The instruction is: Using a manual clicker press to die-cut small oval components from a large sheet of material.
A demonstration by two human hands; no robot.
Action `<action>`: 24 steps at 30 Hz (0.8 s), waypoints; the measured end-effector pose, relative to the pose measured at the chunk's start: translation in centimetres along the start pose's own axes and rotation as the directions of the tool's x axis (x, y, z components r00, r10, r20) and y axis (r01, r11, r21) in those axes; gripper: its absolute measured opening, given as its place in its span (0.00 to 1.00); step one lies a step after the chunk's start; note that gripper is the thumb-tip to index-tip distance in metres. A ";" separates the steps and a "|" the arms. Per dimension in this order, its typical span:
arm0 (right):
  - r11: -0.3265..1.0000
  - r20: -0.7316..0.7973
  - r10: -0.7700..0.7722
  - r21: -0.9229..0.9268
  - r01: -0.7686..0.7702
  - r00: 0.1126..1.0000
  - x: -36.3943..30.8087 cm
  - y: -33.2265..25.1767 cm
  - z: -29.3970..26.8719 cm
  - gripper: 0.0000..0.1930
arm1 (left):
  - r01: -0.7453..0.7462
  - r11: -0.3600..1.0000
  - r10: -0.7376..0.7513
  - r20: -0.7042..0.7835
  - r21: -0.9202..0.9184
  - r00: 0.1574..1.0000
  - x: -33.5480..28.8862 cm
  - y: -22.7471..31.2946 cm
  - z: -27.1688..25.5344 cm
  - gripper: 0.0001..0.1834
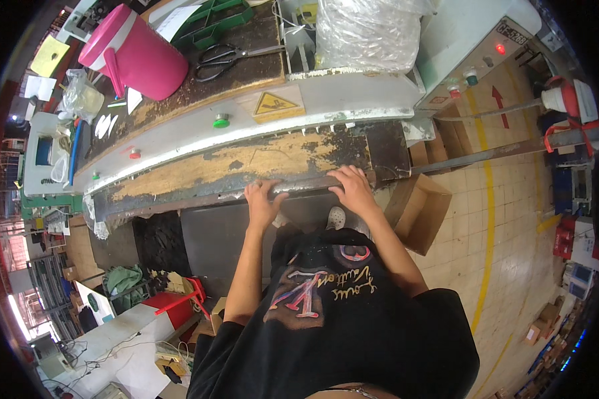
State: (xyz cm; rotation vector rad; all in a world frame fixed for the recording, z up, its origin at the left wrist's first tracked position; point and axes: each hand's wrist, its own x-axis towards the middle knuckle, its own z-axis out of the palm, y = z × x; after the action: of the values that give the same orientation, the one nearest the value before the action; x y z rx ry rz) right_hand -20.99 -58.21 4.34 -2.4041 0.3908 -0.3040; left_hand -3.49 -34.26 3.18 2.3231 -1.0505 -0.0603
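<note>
A long machine bed (226, 164) with worn, patchy brown and black paint runs across in front of me. Its dark metal front edge (229, 195) is under both of my hands. My left hand (262, 201) rests there with its fingertips over the edge and its thumb spread to the right. To the right, my right hand (353, 191) lies on the same edge, fingers extended and thumb apart. Neither hand holds anything. Behind the bed stands the machine's pale front beam (186, 134) with a green button (221, 121) and a yellow warning label (273, 104).
On the machine top are a pink jug (143, 56), black-handled scissors (219, 61), a green tray (216, 23) and a clear plastic bag (369, 33). A control box (476, 63) shows a lit red lamp. An open cardboard box (422, 213) sits on the floor to my right.
</note>
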 end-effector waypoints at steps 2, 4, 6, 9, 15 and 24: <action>1.000 0.010 -0.001 -0.005 0.001 1.000 0.3 0.0 -0.2 0.20 | 0.025 1.000 -0.025 0.032 0.009 0.999 0.4 0.2 -0.2 0.23; 1.000 -0.002 -0.016 -0.010 0.016 1.000 0.5 0.2 0.0 0.20 | 0.034 0.999 -0.036 0.093 0.022 0.995 0.8 0.5 -0.6 0.23; 1.000 0.003 -0.010 -0.015 0.010 1.000 -0.5 0.2 0.5 0.20 | 0.024 0.999 -0.027 0.094 0.035 0.995 -0.3 0.2 -0.2 0.23; 1.000 0.025 0.013 -0.012 -0.013 1.000 -2.4 0.4 1.2 0.21 | 0.041 0.999 -0.043 0.113 0.020 0.993 -1.8 0.4 -0.3 0.22; 0.899 0.219 0.144 0.379 -0.220 0.965 -4.8 0.9 0.3 0.24 | 0.245 0.967 -0.179 0.486 -0.075 0.855 -2.7 1.7 -1.2 0.17; 0.930 -0.064 0.319 -0.169 -0.326 0.946 1.0 2.3 2.1 0.29 | -0.133 0.991 0.130 0.107 0.022 0.986 4.8 7.4 8.5 0.30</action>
State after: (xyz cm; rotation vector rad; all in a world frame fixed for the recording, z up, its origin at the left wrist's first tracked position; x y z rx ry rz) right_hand -19.83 -58.99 1.37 -2.4556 0.8505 -0.1681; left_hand -7.44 -45.67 0.89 2.2921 -1.2626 -0.1181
